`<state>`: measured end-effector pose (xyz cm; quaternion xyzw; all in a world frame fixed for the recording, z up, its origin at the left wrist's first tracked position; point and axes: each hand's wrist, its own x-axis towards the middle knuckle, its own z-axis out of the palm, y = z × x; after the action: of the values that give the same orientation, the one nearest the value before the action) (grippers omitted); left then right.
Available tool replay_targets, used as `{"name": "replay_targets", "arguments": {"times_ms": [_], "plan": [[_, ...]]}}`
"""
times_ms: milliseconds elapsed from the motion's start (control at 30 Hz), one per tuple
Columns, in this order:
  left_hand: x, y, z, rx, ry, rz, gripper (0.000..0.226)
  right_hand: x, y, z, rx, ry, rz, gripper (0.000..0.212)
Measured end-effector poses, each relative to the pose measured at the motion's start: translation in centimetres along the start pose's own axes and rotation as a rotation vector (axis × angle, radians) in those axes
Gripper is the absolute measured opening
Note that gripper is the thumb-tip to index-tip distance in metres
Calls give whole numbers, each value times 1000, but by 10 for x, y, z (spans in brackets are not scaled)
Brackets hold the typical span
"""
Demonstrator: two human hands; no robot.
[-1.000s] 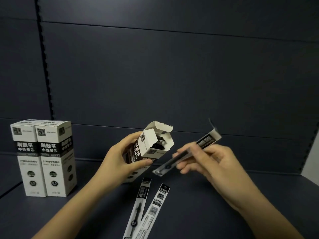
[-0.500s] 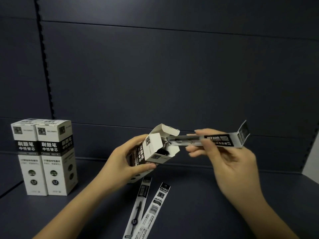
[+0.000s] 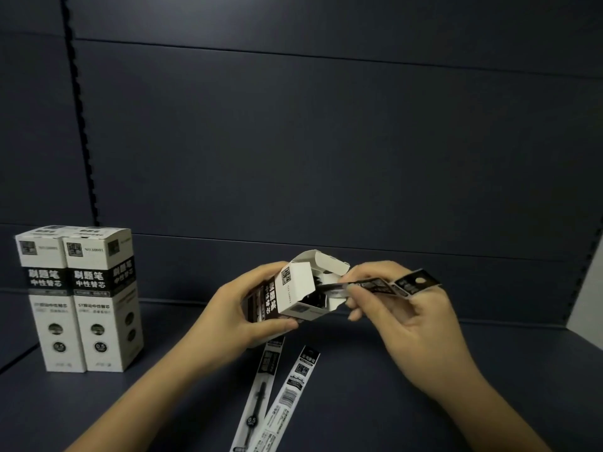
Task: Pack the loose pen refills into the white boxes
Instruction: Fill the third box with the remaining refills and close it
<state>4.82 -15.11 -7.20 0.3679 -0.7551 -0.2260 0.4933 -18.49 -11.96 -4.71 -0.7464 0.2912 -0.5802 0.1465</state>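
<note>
My left hand [image 3: 235, 318] grips an open white box [image 3: 293, 291] with black lettering, held above the shelf and tilted with its open mouth toward the right. Its top flaps stand up. My right hand [image 3: 408, 321] pinches a packaged pen refill [image 3: 385, 284] that lies nearly level, its left tip inside the box mouth and its black hang tab sticking out to the right. Dark refills show inside the box. Two more packaged refills [image 3: 261, 391] [image 3: 290, 394] lie side by side on the shelf below my hands.
Two closed white boxes [image 3: 49, 298] [image 3: 101, 298] stand upright side by side at the left of the dark shelf [image 3: 391, 412]. A dark panelled back wall rises behind, with a slotted upright at the left. A pale surface shows at the far right edge.
My right hand turned the refill from a slant to level and slid its tip leftward into the box mouth. The left hand tilted the box slightly. The two refills on the shelf stayed put.
</note>
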Motion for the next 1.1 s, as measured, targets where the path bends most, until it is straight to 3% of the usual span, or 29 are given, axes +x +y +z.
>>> {"name": "replay_targets", "arguments": {"times_ms": [200, 333, 600, 767, 933, 1100], "plan": [[1, -1, -1, 8, 11, 3, 68, -4, -5, -1, 25, -70, 4, 50], [-1, 1, 0, 11, 0, -1, 68, -2, -8, 3, -26, -3, -82, 28], [-2, 3, 2, 1, -13, 3, 68, -3, -2, 5, -189, 125, -224, 7], [-3, 3, 4, -4, -17, 0, 68, -6, -1, 11, -293, 14, -251, 7], [-3, 4, 5, 2, -19, 12, 68, -10, -2, 13, -224, -224, -46, 29], [-2, 2, 4, 35, -1, 34, 68, -9, -10, 13, -197, -303, 52, 41]]}}
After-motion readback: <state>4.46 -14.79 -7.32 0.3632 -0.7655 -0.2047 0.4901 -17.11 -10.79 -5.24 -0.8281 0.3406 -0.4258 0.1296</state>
